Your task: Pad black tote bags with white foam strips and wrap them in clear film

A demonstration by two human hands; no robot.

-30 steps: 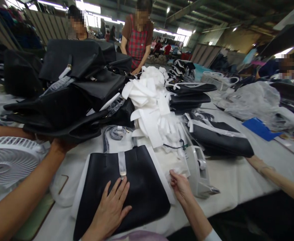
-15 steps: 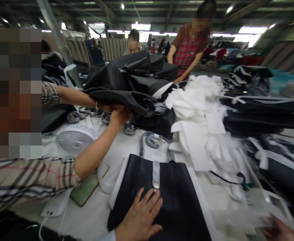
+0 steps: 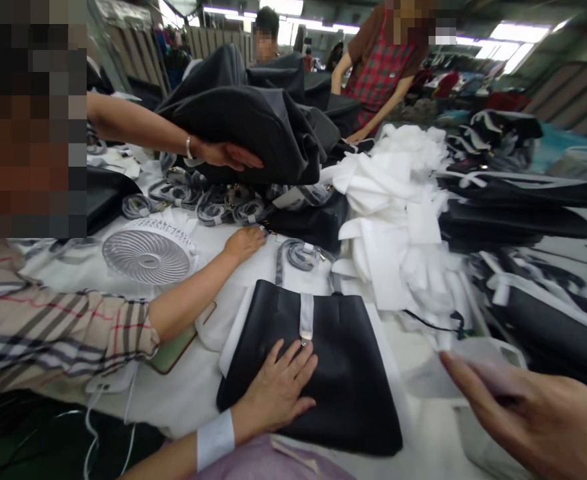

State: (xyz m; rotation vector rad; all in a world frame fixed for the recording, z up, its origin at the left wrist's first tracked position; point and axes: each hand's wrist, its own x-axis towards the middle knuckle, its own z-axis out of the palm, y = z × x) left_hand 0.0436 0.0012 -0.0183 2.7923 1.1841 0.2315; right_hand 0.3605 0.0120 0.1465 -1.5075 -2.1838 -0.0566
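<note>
A black leather-look bag (image 3: pixel 323 380) lies flat in front of me, with white sheet edges showing at its sides. My left hand (image 3: pixel 281 387) rests on it, fingers spread, just below a grey wrapped strap tab with a metal clip (image 3: pixel 306 320). Above the bag's top edge lies a coiled, wrapped strap (image 3: pixel 301 255). My right hand (image 3: pixel 528 407), a little blurred, is over a translucent plastic box (image 3: pixel 493 350) at the right; its fingers are stretched out and apart, with nothing visible in them. White strips (image 3: pixel 398 227) are heaped just beyond it.
At the left, a co-worker's bare arms reach across; one hand (image 3: pixel 228 155) is against a pile of black bags (image 3: pixel 253 127), the other lies on the table. A white fan (image 3: pixel 148 253), a phone (image 3: pixel 176 350) and several coiled straps stand nearby. Black bags (image 3: pixel 548 307) lie at right.
My right hand has moved up and further into view at the right. My left hand stays flat on the bag. The co-worker has raised the black bags, and one hand has come off them.
</note>
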